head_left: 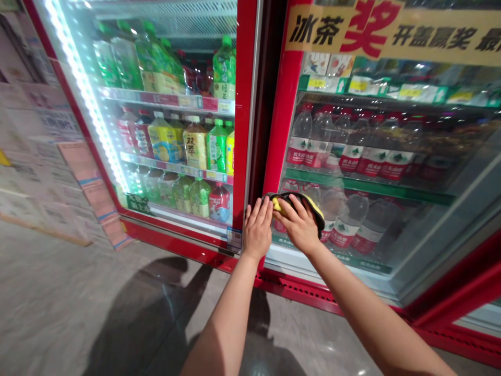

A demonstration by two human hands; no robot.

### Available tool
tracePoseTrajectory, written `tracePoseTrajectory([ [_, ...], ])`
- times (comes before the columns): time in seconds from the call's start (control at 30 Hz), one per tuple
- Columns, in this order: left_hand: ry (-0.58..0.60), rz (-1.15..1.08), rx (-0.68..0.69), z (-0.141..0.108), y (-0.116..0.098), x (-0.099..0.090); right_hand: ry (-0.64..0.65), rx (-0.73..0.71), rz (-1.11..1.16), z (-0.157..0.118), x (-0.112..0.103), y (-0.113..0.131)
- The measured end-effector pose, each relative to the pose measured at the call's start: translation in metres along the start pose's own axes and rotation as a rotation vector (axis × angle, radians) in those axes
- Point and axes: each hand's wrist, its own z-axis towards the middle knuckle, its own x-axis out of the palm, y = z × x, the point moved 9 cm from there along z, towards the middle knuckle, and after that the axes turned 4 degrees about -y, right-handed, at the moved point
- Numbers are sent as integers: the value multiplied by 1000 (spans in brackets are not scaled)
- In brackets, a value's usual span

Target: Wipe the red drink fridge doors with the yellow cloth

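Observation:
My right hand (300,227) presses a black-and-yellow folded cloth (318,213) against the lower glass door of the right-hand drinks fridge (279,130). Its fingers lie over the cloth's left part, with a yellow bit showing by the fingertips. Beside it, my left hand (258,230) reaches up with straight fingers and holds nothing. It lies by the red frame at the narrow dark gap between the two fridges, its fingertips close to the cloth's left end. Behind the glass near my right hand stand water bottles (346,224) with red-and-white labels, partly covered by the hand and cloth.
To the left stands another red-framed fridge (243,130) with several shelves of green and yellow drink bottles (195,141). Stacked cartons (90,177) line the far left. A banner (391,31) crosses the right fridge's top. Grey floor (58,303) lies below.

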Motion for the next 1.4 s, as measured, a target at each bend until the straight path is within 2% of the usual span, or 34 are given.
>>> tracePoseTrajectory([
  [0.13, 93, 57, 50, -64, 0, 16, 99, -102, 58, -47, 18, 31],
  [0.2, 120, 58, 77, -71, 1, 17, 155, -126, 80, -51, 21, 33],
  [0.27, 107, 49, 74, -52, 3, 12, 152, -111, 81, -36, 16, 25],
  [0.4, -4, 22, 22, 14, 3, -6, 47, 35, 68, 17, -3, -6],
  [0.47, -52, 1, 2, 29, 1, -10, 12, 86, 57, 29, -7, -12],
  [0.53, -78, 0, -2, 22, -2, -8, -1, 83, 42, 23, -7, -7],
  [0.6, -74, 16, 23, 2, -6, -1, 2, 51, 31, 4, -4, 4],
  [0.67, -50, 23, 84, -16, -13, 6, 12, 30, 22, -16, -4, 12],
  [0.73, -35, 21, 147, -21, -21, 10, 23, 41, 7, -27, -7, 13],
  [0.8, -35, 16, 182, -11, -27, 8, 27, 83, -16, -27, -15, 3],
  [0.9, -6, -12, 208, 18, -40, 6, 2, 177, -65, -23, -30, -27],
  [1.0, 51, -68, 260, 35, -55, 8, -76, 223, -101, -38, -41, -49],
  [1.1, 42, -112, 310, 36, -68, 8, -133, 141, -101, -65, -41, -43],
  [1.17, 9, -130, 320, 36, -73, 6, -101, 70, -90, -73, -36, -34],
  [1.27, -47, -132, 297, 41, -77, 5, -36, 53, -99, -60, -35, -36],
  [1.4, -87, -122, 235, 51, -82, 6, -114, 203, -192, -46, -59, -71],
])
